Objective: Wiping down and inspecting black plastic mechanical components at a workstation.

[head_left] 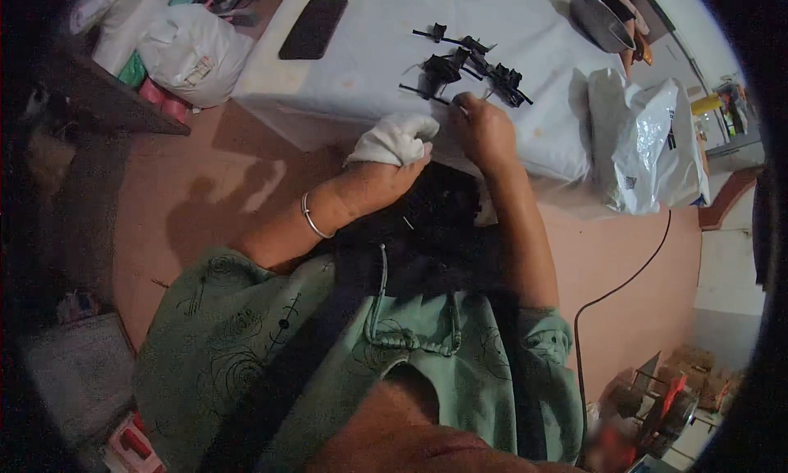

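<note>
My left hand (382, 178), a bangle on its wrist, is closed round a crumpled white cloth (394, 141) just off the table's near edge. Beside it my right hand (486, 128) is over that edge with its fingers curled together. Something small and dark shows at its fingertips, too small to name. Right in front of these fingers lie several small black pieces with thin rods (443, 67) on the white-covered table (369, 71). One black rod (423, 93) ends close to my right fingertips; whether they touch, I cannot tell.
A black phone (313, 28) lies at the table's far left. On the right stand a white plastic bag (636, 137) and, farther back, a grey bowl-like container (602, 19). Another full white bag (197, 54) is at the left. A black cable (611, 291) runs down the right.
</note>
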{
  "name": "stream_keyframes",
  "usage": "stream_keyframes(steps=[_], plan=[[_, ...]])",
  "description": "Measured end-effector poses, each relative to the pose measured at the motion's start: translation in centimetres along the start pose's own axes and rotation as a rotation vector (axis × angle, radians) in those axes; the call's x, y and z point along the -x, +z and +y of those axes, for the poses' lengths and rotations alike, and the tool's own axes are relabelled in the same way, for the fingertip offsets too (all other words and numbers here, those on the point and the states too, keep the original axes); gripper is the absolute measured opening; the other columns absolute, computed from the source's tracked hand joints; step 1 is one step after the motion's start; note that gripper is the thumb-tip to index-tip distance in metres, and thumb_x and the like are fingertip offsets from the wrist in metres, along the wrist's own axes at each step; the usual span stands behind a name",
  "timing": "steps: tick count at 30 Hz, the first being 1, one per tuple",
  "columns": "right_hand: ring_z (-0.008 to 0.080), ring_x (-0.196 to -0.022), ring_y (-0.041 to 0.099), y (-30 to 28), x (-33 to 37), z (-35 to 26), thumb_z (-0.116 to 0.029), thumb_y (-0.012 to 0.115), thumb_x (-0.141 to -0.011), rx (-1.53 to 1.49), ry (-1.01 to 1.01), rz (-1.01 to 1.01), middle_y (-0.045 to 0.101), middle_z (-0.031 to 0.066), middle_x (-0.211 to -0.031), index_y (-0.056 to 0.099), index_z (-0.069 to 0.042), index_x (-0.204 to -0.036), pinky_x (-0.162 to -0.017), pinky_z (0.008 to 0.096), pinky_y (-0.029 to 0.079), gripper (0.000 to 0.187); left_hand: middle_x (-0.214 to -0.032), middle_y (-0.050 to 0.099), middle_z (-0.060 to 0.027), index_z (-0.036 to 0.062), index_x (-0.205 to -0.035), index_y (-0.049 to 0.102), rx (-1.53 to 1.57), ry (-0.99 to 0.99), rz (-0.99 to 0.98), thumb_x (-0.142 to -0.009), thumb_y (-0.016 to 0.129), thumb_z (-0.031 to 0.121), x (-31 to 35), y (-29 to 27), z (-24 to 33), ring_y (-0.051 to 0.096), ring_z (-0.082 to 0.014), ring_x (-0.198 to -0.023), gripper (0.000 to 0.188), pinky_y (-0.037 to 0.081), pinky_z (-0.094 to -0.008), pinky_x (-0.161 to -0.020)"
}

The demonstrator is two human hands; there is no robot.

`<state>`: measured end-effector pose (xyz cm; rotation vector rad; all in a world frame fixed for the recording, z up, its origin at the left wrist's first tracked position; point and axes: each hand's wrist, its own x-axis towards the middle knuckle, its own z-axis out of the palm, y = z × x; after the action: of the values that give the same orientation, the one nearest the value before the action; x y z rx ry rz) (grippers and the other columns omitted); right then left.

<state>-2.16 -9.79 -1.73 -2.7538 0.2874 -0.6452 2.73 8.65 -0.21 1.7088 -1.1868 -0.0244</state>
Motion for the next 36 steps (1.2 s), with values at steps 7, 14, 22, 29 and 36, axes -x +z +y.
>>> stream_keyframes(steps=[7, 14, 22, 29, 36], plan=[[0.0343, -0.068, 0.057, -2.2, 4.4, -2.7, -0.007, 0.053, -0.075, 0.059, -0.246, -0.147, 0.058, 0.0148, -0.077, 0.053, -0.007, -0.085, -0.057, 0.0407, 0.045, 0.010, -0.080, 0.056, -0.0168, 0.0050, -0.092, 0.056, -0.280, 0.090, 0.233, -0.077, 0.057, 0.014, -1.3, 0.0, -1.4, 0.057, -0.0338, -0.071, 0.017, 0.046, -0.0388, -0.064], [0.0305, -0.064, 0.058, -3.6, 6.5, -4.4, -0.006, 0.062, -0.074, -0.138, -0.321, 0.081, 0.058, 0.0129, -0.073, 0.054, -0.004, -0.088, -0.054, 0.0352, 0.046, 0.016, -0.080, 0.056, -0.0159, 0.0062, -0.105, 0.052, 0.180, -0.042, 0.057, -0.079, 0.053, 0.011, -0.4, 0.8, -0.1, 0.055, -0.0272, -0.058, 0.027, 0.045, -0.0337, -0.055], [0.0077, -0.060, 0.048, -3.7, 7.4, -5.5, -0.012, 0.059, -0.082, -0.599, 0.214, 0.220, 0.055, 0.0028, -0.065, 0.056, 0.000, -0.078, -0.055, 0.0230, 0.040, 0.014, -0.075, 0.054, 0.0011, 0.0052, -0.105, 0.051, 0.394, -0.063, -0.218, -0.081, 0.052, 0.007, 0.3, 1.0, 1.9, 0.044, -0.0034, -0.051, 0.024, 0.037, -0.0195, -0.043], [0.0138, -0.051, 0.035, -4.1, 8.1, -5.4, -0.015, 0.054, -0.086, -0.661, 0.195, 0.109, 0.040, 0.0104, -0.055, 0.049, 0.001, -0.071, -0.049, 0.0294, 0.036, 0.022, -0.085, 0.058, -0.0060, 0.0005, -0.104, 0.052, 0.180, 0.152, -0.056, -0.077, 0.054, 0.006, 0.4, 2.1, 1.6, 0.055, -0.0134, -0.075, 0.027, 0.046, -0.0257, -0.069], [0.0086, -0.059, 0.038, -2.2, 8.6, -4.8, -0.018, 0.046, -0.090, -0.802, 0.243, -0.007, 0.045, 0.0040, -0.062, 0.052, 0.000, -0.076, -0.054, 0.0239, 0.036, 0.024, -0.093, 0.059, -0.0149, -0.0014, -0.100, 0.054, 0.056, 0.077, -0.075, -0.074, 0.056, 0.006, 0.6, 1.7, 2.9, 0.057, -0.0222, -0.087, 0.027, 0.044, -0.0294, -0.079]])
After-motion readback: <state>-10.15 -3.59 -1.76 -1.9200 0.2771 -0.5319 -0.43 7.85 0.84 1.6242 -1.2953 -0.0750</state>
